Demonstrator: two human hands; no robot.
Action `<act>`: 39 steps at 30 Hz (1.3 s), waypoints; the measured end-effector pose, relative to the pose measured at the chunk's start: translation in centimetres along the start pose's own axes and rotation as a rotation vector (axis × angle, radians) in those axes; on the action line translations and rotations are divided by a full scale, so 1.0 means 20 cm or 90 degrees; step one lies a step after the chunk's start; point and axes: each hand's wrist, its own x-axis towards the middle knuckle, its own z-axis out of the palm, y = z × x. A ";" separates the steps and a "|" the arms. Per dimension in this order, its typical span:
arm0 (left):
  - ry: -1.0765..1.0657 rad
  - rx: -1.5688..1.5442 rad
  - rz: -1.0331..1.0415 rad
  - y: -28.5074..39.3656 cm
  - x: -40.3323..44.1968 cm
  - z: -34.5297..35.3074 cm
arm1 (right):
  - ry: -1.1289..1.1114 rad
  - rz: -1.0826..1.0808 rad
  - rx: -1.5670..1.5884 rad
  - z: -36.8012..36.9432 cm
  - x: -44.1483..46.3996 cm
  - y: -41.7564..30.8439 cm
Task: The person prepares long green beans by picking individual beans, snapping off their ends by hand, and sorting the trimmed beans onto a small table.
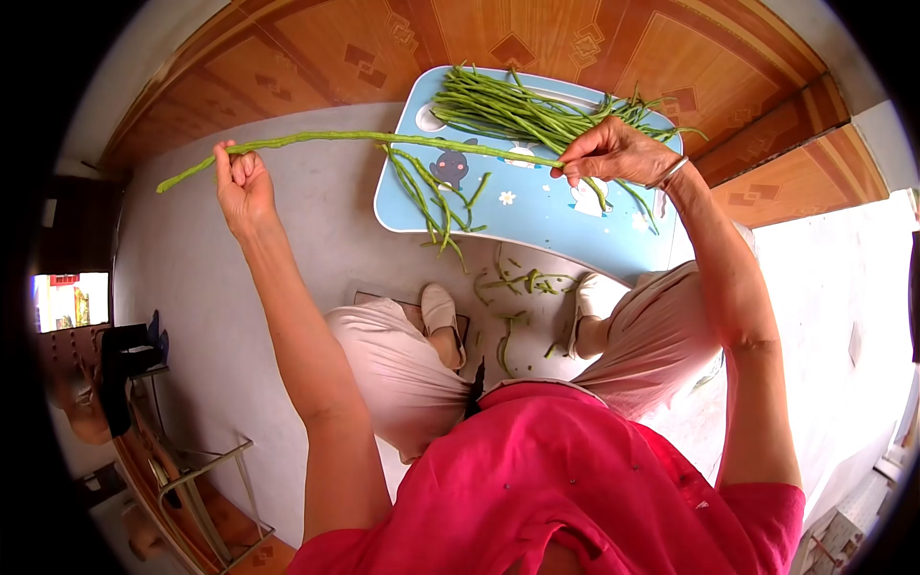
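Observation:
One long green bean (383, 137) is stretched sideways between my two hands. My left hand (245, 190) pinches it near its left end, out over the floor, with a short tip sticking out past the fingers. At the bean's other end, my right hand (613, 153) grips it between thumb and fingers above the blue folding table (537, 211). Just behind my right hand lies a thick bunch of long beans (517, 103) on the table. A smaller group of beans (431, 192) hangs over the table's near left edge.
Bean scraps (527, 281) are scattered on the floor between my shoes (439, 311). Wood-patterned panels (364, 57) stand behind the table. A metal-framed chair or rack (216, 470) is at the lower left.

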 end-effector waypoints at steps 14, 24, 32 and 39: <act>0.058 -0.031 -0.025 0.00 0.02 -0.04 | 0.019 0.097 -0.165 -0.03 -0.03 0.04; -0.112 0.090 -0.073 -0.15 -0.05 0.05 | 0.068 0.142 -0.370 -0.06 -0.03 0.18; -0.161 0.169 -0.086 -0.18 -0.10 0.11 | 0.153 0.119 -0.341 -0.13 -0.05 0.33; -0.144 0.112 -0.086 -0.21 -0.10 0.13 | 0.266 0.079 -0.371 -0.19 -0.07 0.30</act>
